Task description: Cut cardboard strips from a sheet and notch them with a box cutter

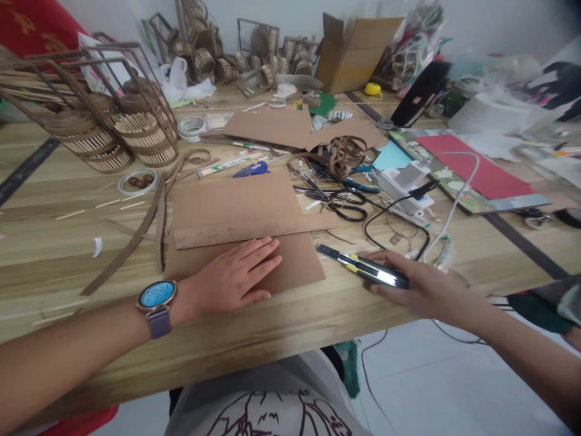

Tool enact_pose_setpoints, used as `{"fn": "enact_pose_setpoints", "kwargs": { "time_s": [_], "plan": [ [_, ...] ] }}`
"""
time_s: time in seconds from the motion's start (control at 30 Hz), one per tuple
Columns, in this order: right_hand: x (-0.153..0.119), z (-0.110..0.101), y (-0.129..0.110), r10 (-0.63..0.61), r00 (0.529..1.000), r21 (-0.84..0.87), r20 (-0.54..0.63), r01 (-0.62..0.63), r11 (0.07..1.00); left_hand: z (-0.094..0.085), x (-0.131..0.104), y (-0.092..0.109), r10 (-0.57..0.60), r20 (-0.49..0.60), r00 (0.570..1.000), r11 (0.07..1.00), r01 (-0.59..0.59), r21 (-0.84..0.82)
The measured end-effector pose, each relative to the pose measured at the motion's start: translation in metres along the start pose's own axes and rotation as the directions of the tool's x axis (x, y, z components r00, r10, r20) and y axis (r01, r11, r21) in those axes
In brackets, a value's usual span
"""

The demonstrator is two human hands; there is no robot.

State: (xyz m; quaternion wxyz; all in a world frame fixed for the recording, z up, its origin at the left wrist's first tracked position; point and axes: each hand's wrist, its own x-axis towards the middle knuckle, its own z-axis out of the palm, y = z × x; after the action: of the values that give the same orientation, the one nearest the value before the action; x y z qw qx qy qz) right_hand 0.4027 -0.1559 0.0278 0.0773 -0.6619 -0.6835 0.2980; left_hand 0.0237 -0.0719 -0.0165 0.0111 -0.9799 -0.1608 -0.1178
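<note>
Here, at the desk's left end, I see slatted baskets standing well back from the near edge. My left hand lies flat and open on the cardboard, fingers spread, gripping nothing, a watch on the wrist. A ruler lies across the sheet just beyond the fingertips. The cardboard sits near the front edge, about the middle. To its right my right hand is closed around a knife, blade end pointing toward the sheet. Farther back lie scissors and a cable. I reckon the risk is the blade: my left fingers rest close to any cut line, and an unheld ruler could slide, letting the knife wander toward them
</note>
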Motion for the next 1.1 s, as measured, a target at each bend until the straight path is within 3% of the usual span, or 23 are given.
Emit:
{"fn": "enact_pose_setpoints", "kwargs": {
  "time_s": [0.17,0.37,0.5,1.1],
  "plan": [
    [0.013,0.001,0.009,-0.141,0.989,-0.181,-0.053,0.129,0.975,-0.002,0.000,0.000,0.047,-0.015,0.999,0.999,-0.047,-0.007],
    [0.026,-0.002,0.003,-0.289,0.957,-0.202,-0.005,0.282,0.938,-0.002,0.000,0.000,0.059,-0.020,0.998,0.998,-0.059,-0.012],
    [0.028,-0.005,0.000,-0.335,0.941,-0.196,0.043,0.336,0.921,-0.002,0.002,-0.001,0.090,-0.008,0.996,0.996,-0.090,-0.027],
    [0.024,0.006,0.014,-0.508,0.861,-0.234,0.001,0.494,0.837,-0.004,0.006,-0.001,0.102,0.075,0.992,0.995,-0.099,-0.032]
  ]
}}
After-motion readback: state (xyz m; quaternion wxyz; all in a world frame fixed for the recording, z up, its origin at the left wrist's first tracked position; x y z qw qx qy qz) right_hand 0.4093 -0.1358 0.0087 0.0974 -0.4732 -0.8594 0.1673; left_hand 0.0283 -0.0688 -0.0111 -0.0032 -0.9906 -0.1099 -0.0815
